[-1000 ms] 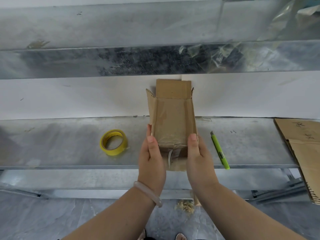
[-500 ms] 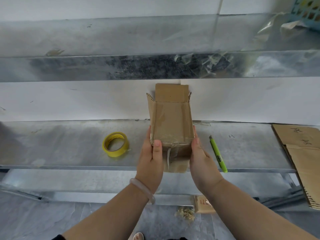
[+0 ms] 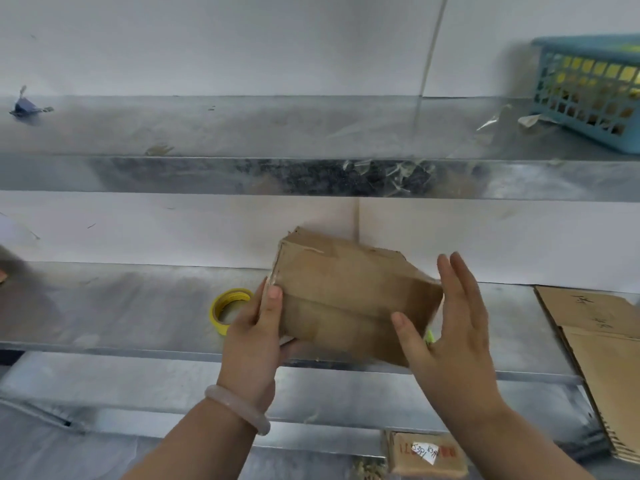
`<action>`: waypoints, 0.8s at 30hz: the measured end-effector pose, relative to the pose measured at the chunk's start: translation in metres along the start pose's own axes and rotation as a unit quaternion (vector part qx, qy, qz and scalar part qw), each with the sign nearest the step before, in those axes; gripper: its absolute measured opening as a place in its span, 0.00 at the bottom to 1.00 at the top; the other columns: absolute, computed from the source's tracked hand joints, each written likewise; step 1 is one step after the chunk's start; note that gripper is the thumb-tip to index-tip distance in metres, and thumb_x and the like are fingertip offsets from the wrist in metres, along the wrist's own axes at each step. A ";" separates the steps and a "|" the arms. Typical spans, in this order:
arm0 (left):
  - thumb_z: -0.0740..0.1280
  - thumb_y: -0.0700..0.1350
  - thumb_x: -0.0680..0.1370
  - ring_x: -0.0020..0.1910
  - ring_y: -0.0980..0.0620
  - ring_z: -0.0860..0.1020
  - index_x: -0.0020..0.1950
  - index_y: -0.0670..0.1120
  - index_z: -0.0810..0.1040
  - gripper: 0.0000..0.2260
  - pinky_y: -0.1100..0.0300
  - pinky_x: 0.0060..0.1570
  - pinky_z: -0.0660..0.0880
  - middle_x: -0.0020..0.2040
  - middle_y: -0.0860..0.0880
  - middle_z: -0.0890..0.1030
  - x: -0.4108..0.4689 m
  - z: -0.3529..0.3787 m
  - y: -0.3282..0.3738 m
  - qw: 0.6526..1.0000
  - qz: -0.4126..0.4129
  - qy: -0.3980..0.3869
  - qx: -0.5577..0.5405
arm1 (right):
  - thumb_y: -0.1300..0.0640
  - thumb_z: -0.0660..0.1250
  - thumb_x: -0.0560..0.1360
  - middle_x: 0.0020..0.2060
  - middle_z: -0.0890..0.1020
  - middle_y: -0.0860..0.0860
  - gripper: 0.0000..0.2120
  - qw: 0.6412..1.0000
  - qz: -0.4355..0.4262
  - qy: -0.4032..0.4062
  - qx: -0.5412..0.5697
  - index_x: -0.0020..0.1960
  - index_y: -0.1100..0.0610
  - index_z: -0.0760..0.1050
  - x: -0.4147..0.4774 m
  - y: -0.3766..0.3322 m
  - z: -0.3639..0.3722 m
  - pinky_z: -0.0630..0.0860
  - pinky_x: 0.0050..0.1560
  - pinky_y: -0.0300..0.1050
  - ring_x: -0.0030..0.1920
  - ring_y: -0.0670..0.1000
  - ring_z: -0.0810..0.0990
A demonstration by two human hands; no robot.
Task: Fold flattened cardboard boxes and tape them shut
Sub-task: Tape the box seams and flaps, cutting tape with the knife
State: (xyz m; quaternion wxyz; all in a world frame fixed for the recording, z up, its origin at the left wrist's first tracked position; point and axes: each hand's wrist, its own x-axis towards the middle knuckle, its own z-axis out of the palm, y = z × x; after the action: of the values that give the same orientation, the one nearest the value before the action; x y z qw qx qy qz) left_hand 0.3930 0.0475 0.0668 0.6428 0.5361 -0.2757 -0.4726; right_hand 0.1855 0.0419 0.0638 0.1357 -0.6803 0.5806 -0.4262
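- The cardboard box (image 3: 349,299) is held above the near edge of the lower metal shelf (image 3: 138,306), tilted, with its right end lower.
- The left hand (image 3: 256,337) grips the box's left end, thumb on the near face and fingers tucked behind.
- The right hand (image 3: 450,327) is spread with straight fingers at the box's right end, thumb over the near face. Whether the palm touches the box is unclear.
- A yellow tape roll (image 3: 227,308) lies on the shelf just left of the left hand, which partly hides it.
- A sliver of something bright green (image 3: 429,336) shows between the box and the right hand.
- Flattened cardboard (image 3: 595,334) lies on the shelf's right end, its corrugated edge overhanging the near side.
- A blue plastic lattice basket (image 3: 588,88) sits far right on the upper shelf (image 3: 207,133).
- Both shelves are dull, scuffed grey sheet metal. The box is worn, creased brown board.
- A pale, smooth bracelet (image 3: 239,410) circles the left wrist.
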 end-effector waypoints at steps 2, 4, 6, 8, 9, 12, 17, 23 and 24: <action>0.62 0.53 0.80 0.44 0.52 0.84 0.53 0.47 0.81 0.13 0.54 0.34 0.80 0.41 0.53 0.85 0.002 -0.001 0.002 1.000 -0.016 0.017 0.005 | 0.36 0.57 0.73 0.78 0.51 0.40 0.37 0.993 0.077 -0.059 0.059 0.76 0.34 0.41 0.003 0.003 0.004 0.56 0.73 0.46 0.74 0.39 0.52; 0.61 0.55 0.80 0.43 0.50 0.84 0.50 0.49 0.80 0.12 0.51 0.34 0.81 0.41 0.51 0.84 0.006 -0.006 0.000 0.997 -0.040 0.014 0.058 | 0.40 0.57 0.78 0.76 0.60 0.45 0.35 0.980 0.134 -0.105 0.106 0.78 0.38 0.41 0.009 0.007 0.014 0.62 0.68 0.43 0.71 0.45 0.63; 0.58 0.58 0.80 0.45 0.47 0.83 0.54 0.55 0.78 0.12 0.47 0.42 0.82 0.48 0.51 0.81 0.014 -0.015 -0.004 0.987 -0.034 0.004 0.159 | 0.43 0.56 0.81 0.75 0.64 0.46 0.33 0.974 0.154 -0.123 0.112 0.78 0.38 0.40 0.018 0.010 0.021 0.66 0.66 0.45 0.69 0.49 0.68; 0.53 0.65 0.79 0.54 0.47 0.81 0.65 0.60 0.72 0.19 0.47 0.53 0.78 0.55 0.55 0.79 0.025 -0.027 -0.007 0.954 0.012 -0.039 0.298 | 0.42 0.54 0.81 0.75 0.64 0.46 0.32 0.969 0.171 -0.146 0.100 0.77 0.36 0.37 0.028 0.013 0.026 0.68 0.65 0.48 0.68 0.53 0.70; 0.49 0.69 0.77 0.60 0.48 0.77 0.71 0.63 0.66 0.26 0.49 0.59 0.74 0.60 0.56 0.77 0.033 -0.033 -0.010 0.932 0.026 -0.065 0.356 | 0.41 0.53 0.81 0.75 0.64 0.47 0.32 0.967 0.175 -0.160 0.090 0.77 0.36 0.36 0.034 0.015 0.029 0.69 0.65 0.49 0.67 0.54 0.71; 0.46 0.69 0.76 0.69 0.48 0.68 0.78 0.61 0.51 0.31 0.52 0.68 0.63 0.71 0.52 0.70 0.054 -0.036 -0.014 0.888 0.064 -0.087 0.446 | 0.41 0.52 0.82 0.75 0.65 0.48 0.32 0.964 0.184 -0.181 0.068 0.77 0.37 0.36 0.052 0.018 0.036 0.71 0.66 0.52 0.68 0.55 0.72; 0.53 0.49 0.83 0.75 0.58 0.54 0.78 0.56 0.48 0.24 0.71 0.67 0.51 0.78 0.55 0.53 0.079 -0.024 -0.009 0.831 0.181 -0.114 0.514 | 0.44 0.51 0.83 0.75 0.64 0.53 0.32 0.961 0.167 -0.218 0.002 0.76 0.36 0.31 0.079 0.021 0.047 0.72 0.66 0.57 0.67 0.58 0.72; 0.48 0.65 0.76 0.77 0.51 0.47 0.78 0.49 0.55 0.34 0.66 0.71 0.39 0.79 0.54 0.45 0.102 -0.015 -0.033 0.749 0.225 -0.155 0.604 | 0.45 0.51 0.83 0.78 0.57 0.49 0.32 0.952 0.171 -0.242 -0.078 0.79 0.45 0.35 0.084 0.034 0.070 0.66 0.71 0.58 0.73 0.56 0.66; 0.45 0.67 0.72 0.77 0.50 0.46 0.78 0.50 0.55 0.37 0.67 0.69 0.37 0.79 0.53 0.45 0.103 -0.012 -0.036 0.742 0.220 -0.159 0.612 | 0.44 0.51 0.82 0.77 0.59 0.49 0.32 0.948 0.182 -0.248 -0.077 0.79 0.43 0.35 0.085 0.038 0.073 0.66 0.70 0.58 0.72 0.56 0.67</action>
State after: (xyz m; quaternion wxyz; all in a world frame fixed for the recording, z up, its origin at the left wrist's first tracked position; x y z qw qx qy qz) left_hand 0.4334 -0.0401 0.0138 0.2094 0.6561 -0.7141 -0.1254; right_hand 0.2111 -0.0687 0.0299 0.2974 -0.6558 0.6738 -0.1661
